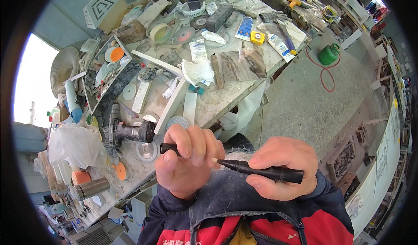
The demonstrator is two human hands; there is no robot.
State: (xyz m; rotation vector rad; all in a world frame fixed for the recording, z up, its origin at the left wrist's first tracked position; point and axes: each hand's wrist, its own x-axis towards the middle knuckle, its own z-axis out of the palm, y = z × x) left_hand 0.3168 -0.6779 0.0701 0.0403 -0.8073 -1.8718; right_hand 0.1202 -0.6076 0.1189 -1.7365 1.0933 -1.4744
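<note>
In front of my chest, my right hand (285, 164) grips a black marker pen (278, 174) between thumb and fingers. Its pale tip is uncovered and points left, toward my other palm. My left hand (187, 158) is curled around a black marker cap (168, 148), whose end sticks out to the left between thumb and forefinger. A small gap separates the tip from the fingers of that hand. The rest of the cap is hidden behind them.
A cluttered, dusty workbench (230, 98) spans the left and far side. On it lie a dark power tool (130, 132), a white cloth (198, 72), a metal flask (90, 188) and several discs. A green gas cylinder (328, 54) with a red hose stands on the floor at right.
</note>
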